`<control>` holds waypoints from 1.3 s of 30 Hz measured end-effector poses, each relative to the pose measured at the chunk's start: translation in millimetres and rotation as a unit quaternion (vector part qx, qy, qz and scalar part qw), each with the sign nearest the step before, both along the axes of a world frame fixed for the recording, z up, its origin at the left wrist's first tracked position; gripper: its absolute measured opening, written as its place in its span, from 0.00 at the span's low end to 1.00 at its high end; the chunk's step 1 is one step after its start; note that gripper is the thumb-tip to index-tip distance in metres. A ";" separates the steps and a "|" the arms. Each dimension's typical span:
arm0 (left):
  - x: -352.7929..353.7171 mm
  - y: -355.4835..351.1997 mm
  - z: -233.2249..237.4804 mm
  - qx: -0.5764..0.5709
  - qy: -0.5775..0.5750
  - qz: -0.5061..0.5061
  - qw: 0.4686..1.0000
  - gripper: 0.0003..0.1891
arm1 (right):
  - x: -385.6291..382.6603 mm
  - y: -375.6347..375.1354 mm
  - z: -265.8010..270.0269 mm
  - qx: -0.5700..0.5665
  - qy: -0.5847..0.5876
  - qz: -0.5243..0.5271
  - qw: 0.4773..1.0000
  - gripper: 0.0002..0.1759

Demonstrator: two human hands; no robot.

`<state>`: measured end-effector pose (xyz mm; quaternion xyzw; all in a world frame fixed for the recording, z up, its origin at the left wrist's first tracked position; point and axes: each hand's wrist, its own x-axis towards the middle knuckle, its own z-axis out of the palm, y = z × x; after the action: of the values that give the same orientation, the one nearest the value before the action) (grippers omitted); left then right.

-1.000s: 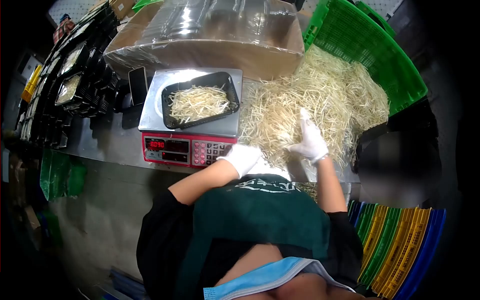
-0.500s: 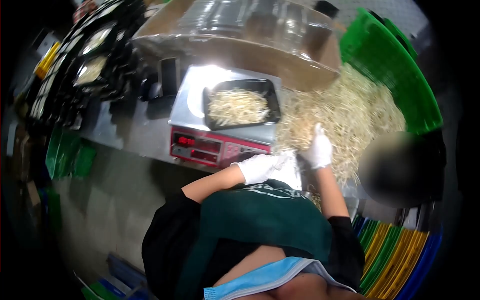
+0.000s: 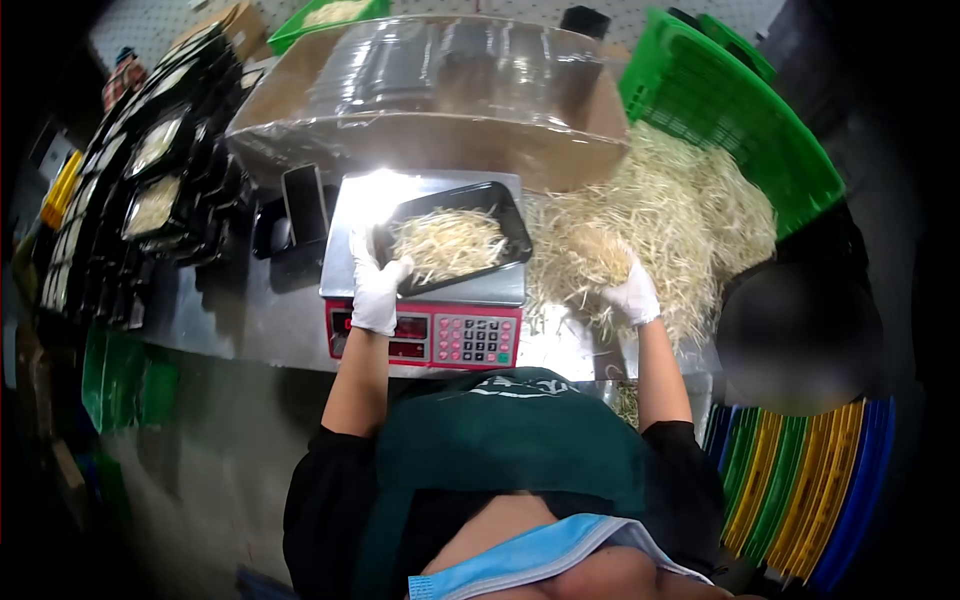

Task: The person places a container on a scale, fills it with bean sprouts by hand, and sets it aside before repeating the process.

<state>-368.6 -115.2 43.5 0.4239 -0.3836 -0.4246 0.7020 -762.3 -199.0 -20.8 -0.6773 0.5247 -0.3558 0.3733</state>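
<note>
My left hand (image 3: 376, 285), in a white glove, grips the left end of a black tray (image 3: 516, 226) with its thumb over the near rim. Bean sprouts (image 3: 448, 245) lie in the tray, which sits tilted at an angle on the steel plate of a red scale (image 3: 425, 335). To the right, my right hand (image 3: 634, 290), also gloved in white, is closed around some sprouts at the near edge of a large sprout pile (image 3: 690, 220). Its fingertips are partly hidden among the sprouts.
Behind the scale is a cardboard box (image 3: 430, 145) with clear plastic inside. A green basket (image 3: 740, 120) leans over the pile. Filled trays (image 3: 155, 205) are stacked at left, near a phone (image 3: 304, 204). Coloured crates (image 3: 800, 490) stand at lower right. A person (image 3: 124, 78) is far back left.
My left hand has moved left and away from my body, from the scale's right front to the tray's left end. The tray has turned. My right hand has closed on sprouts.
</note>
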 end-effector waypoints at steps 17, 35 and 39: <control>-25.6 -25.4 -12.7 0.102 0.036 -0.022 0.994 0.37 | 213.5 5.0 123.2 -0.223 0.351 0.268 0.869 0.50; -46.0 -47.5 68.8 0.077 -0.735 -0.170 0.652 0.46 | 124.4 10.1 136.0 -0.102 0.200 0.252 0.941 0.29; -42.1 -41.5 66.2 0.031 -0.744 -0.135 0.654 0.47 | 104.7 -5.4 157.3 0.047 0.077 0.237 0.967 0.11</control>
<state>-410.7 -156.7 109.6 0.5632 -0.8170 -0.0690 0.1030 -657.6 -204.4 136.5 -0.7897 0.3922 -0.1786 0.4367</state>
